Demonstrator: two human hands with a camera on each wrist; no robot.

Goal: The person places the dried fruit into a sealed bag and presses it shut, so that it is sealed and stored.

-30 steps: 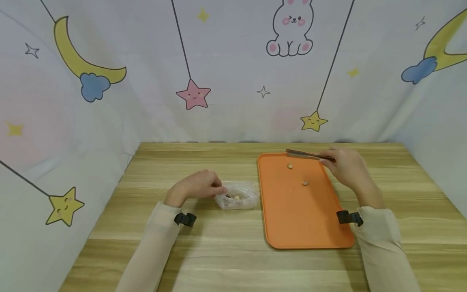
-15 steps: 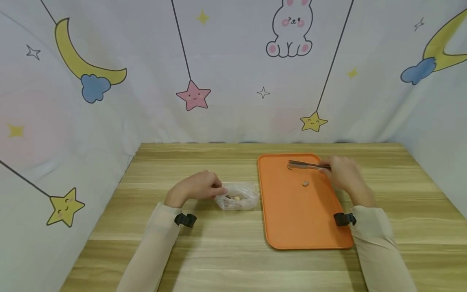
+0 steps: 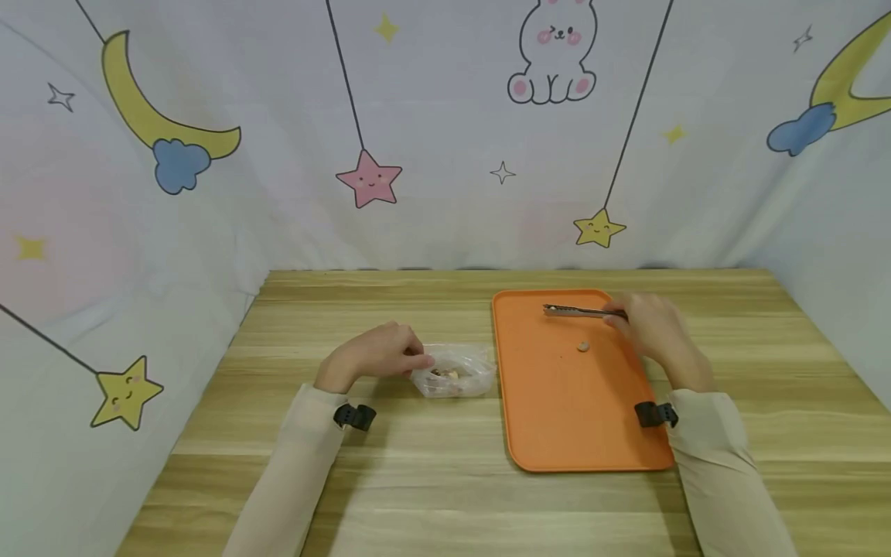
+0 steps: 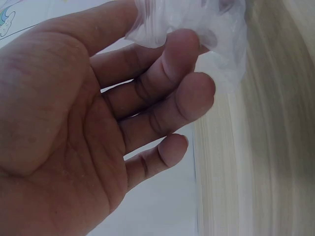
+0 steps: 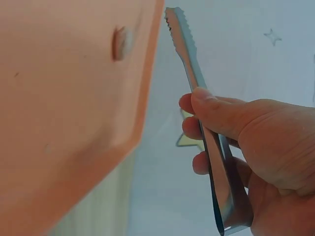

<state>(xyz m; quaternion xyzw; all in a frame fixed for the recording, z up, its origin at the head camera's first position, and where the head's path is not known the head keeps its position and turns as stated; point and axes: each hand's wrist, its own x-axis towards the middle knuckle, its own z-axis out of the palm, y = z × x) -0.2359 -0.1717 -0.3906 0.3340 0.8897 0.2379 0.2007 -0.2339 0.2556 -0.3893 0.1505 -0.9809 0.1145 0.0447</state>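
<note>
My left hand (image 3: 376, 357) pinches the edge of a clear plastic bag (image 3: 480, 381) between thumb and forefinger; in the left wrist view, its other fingers are loosely bent beside the bag (image 4: 226, 39). Small brown and pale pieces (image 3: 454, 374) lie inside the bag's mouth. My right hand (image 3: 657, 329) grips metal tongs (image 3: 588, 312) above the far end of the orange tray (image 3: 557, 433). A small pale piece (image 3: 554, 308) shows at the tongs' tips. One small brownish piece (image 3: 583, 346) lies on the tray. The right wrist view shows the tongs (image 5: 194, 69) with their serrated arms close together.
The tray stands right of the bag on a wooden table (image 3: 418, 495). A white cloth (image 3: 445, 232) printed with stars, moons and a rabbit hangs behind and at the sides.
My right hand has lowered the tongs from the tray's far edge onto the farther small piece, which now shows at their tips. The left hand and the bag have stayed in place.
</note>
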